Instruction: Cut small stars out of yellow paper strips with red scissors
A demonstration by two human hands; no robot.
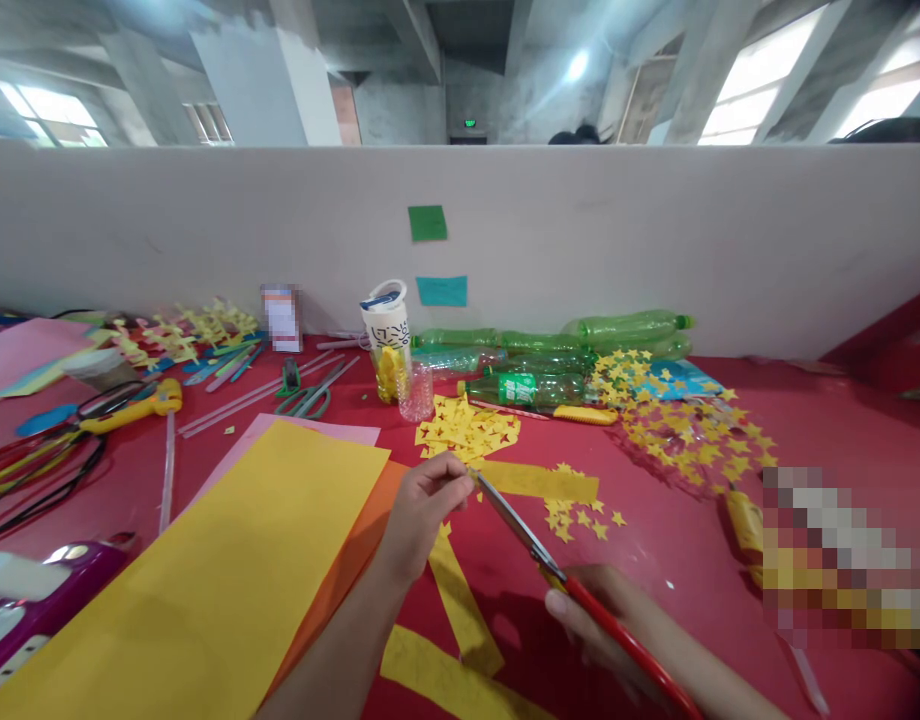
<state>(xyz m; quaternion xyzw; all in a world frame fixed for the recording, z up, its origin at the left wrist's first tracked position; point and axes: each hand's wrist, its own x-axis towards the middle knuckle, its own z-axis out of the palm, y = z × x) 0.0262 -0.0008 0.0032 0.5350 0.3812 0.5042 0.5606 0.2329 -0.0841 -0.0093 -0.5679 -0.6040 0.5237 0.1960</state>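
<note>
My left hand (430, 505) is closed in a pinch, with a tiny bit of yellow paper (473, 477) just showing at the fingertips. Red-handled scissors (521, 532) are gripped in my right hand (606, 600); their blades look nearly together, and the tips reach my left fingertips. Just beyond, a yellow paper strip (542, 482) lies beside a loose group of cut yellow stars (572, 510). Another yellow strip (460, 600) lies below my left hand, and one more (437, 672) is nearer to me. Yellow scraps with star-shaped holes (467, 428) are piled behind my left hand.
Yellow sheets (227, 540) cover the left front. Green plastic bottles (542, 388) lie along the partition (542, 240) near a white cup (387, 335). Star strings (692, 440) spread at right. A yellow glue gun (145, 405), scissors with green handles (310, 400) and a purple power strip (62, 600) are left.
</note>
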